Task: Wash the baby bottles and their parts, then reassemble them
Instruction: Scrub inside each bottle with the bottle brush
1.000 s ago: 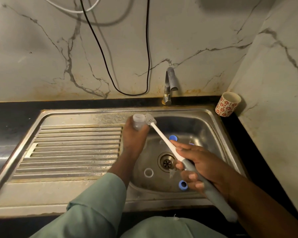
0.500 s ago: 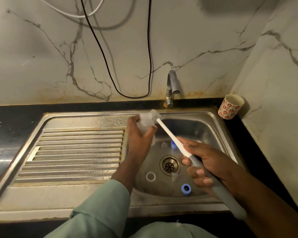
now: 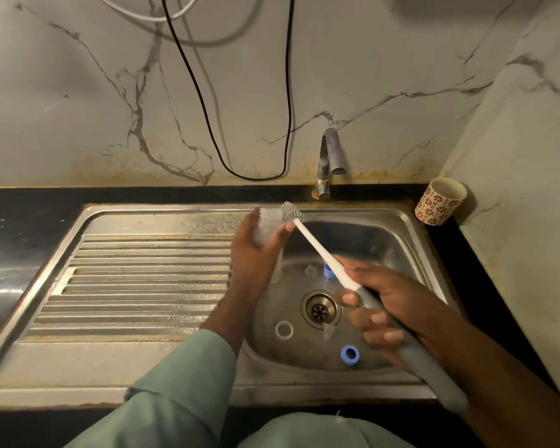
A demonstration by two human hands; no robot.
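Washing looks to be at an early stage: blue rings (image 3: pixel 349 355) and a clear ring (image 3: pixel 284 329) lie loose in the sink (image 3: pixel 401 240), nothing reassembled. The left hand (image 3: pixel 256 257) grips a clear bottle (image 3: pixel 267 221) above the basin. The right hand (image 3: pixel 392 305) grasps a brush (image 3: pixel 317 247), bristles at the bottle's mouth.

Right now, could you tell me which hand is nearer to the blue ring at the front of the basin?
Right. The right hand grips the brush just above the blue ring; the left hand holds the bottle up by the basin's back-left edge.
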